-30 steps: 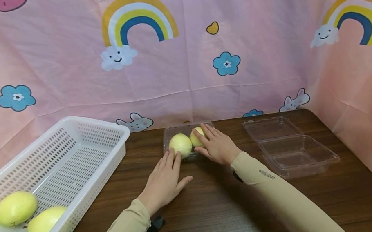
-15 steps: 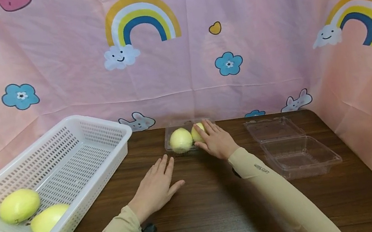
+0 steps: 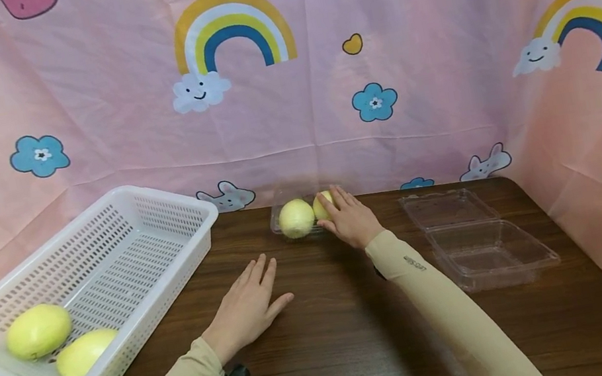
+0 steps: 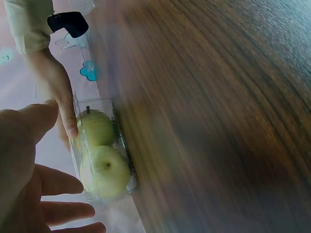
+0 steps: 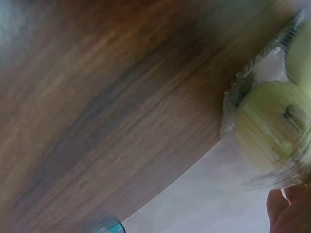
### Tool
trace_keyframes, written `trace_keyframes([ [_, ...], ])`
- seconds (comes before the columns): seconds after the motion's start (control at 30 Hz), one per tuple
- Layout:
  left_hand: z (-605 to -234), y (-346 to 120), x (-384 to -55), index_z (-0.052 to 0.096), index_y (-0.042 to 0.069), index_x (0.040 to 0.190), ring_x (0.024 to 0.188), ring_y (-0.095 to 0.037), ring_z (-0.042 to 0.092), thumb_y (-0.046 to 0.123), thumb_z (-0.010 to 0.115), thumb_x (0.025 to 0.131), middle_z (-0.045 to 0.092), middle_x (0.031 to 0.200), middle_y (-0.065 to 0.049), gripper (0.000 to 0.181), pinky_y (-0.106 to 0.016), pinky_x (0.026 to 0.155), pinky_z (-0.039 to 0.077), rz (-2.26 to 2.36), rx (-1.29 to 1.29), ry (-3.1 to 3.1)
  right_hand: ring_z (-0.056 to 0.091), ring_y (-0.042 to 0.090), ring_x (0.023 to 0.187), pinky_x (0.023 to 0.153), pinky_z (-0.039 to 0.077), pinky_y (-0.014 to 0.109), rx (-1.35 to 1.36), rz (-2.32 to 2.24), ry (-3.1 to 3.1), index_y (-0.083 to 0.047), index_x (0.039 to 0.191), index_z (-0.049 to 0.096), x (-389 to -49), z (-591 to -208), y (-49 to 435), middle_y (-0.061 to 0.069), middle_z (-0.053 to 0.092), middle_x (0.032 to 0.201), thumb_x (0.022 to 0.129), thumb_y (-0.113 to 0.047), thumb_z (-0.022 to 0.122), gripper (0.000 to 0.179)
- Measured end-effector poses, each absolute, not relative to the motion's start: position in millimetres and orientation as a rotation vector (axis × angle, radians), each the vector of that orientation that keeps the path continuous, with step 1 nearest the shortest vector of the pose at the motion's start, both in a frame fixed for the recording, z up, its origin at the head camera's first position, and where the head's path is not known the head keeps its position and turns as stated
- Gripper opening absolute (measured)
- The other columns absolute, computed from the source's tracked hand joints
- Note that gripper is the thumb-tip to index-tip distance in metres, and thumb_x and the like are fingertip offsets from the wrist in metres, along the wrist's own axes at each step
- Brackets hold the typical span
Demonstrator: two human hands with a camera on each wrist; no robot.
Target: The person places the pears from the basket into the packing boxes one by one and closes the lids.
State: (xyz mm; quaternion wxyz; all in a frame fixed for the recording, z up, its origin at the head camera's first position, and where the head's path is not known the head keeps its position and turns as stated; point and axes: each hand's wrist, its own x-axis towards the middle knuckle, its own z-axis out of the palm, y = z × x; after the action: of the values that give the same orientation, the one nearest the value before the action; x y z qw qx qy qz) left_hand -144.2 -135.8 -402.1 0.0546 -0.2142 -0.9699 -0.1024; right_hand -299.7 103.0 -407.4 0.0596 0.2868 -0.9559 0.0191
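Observation:
A clear plastic clamshell box (image 3: 277, 222) sits at the back of the table with two round, pale yellow-green fruits inside. One is a left fruit (image 3: 296, 219); the other is a right fruit (image 4: 97, 127), whose short stem shows in the left wrist view. My right hand (image 3: 351, 218) reaches to the box's right side, fingers extended across the right fruit and touching the clear plastic. Whether the lid is fastened, I cannot tell. Short of the box, my left hand (image 3: 244, 309) hovers over the table with fingers spread and holds nothing.
To the left stands a white perforated basket (image 3: 183, 276) with a yellow oval fruit (image 3: 38, 330) and another yellow fruit (image 3: 86, 355). An opened clear clamshell box (image 3: 487, 249) lies on the right. A printed cloth backdrop (image 3: 320, 124) borders the table's back edge.
The left hand has left the box and drawn back toward the lower left. The right hand stays at the box, which has slid slightly farther back with both fruits.

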Motion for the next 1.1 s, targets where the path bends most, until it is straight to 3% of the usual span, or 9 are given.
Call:
trace_keyframes([
  [0.33,-404,-138,-142,0.043,-0.012,0.137,0.13,-0.047,0.037,0.041,0.056,0.097,0.041,0.139,-0.033,0.067,-0.054,0.104,0.033,-0.298,-0.643,-2.944,0.022,0.036,0.141,0.111,0.025,0.047,0.89,0.093,-2.829,-0.004,0.151,0.03,-310,-410,105,0.025,0.026,0.152,0.103,-0.037,0.042,0.059],
  [0.73,-408,-140,-141,0.046,-0.011,0.136,0.13,-0.047,0.036,0.041,0.056,0.097,0.041,0.139,-0.033,0.066,-0.055,0.103,0.035,-0.297,-0.643,-2.976,0.016,0.032,0.144,0.115,0.015,0.044,0.887,0.192,-2.88,-0.007,0.152,0.028,-299,-401,103,0.021,0.021,0.155,0.104,-0.04,0.038,0.059],
  [1.1,-408,-146,-143,0.051,-0.004,0.136,0.129,-0.047,0.038,0.041,0.058,0.096,0.042,0.14,-0.031,0.061,-0.057,0.102,0.035,-0.261,-0.672,-2.962,0.025,0.033,0.14,0.114,0.017,0.045,1.007,0.058,-2.773,-0.007,0.145,0.041,-278,-382,108,0.02,0.036,0.148,0.101,-0.036,0.05,0.054],
])
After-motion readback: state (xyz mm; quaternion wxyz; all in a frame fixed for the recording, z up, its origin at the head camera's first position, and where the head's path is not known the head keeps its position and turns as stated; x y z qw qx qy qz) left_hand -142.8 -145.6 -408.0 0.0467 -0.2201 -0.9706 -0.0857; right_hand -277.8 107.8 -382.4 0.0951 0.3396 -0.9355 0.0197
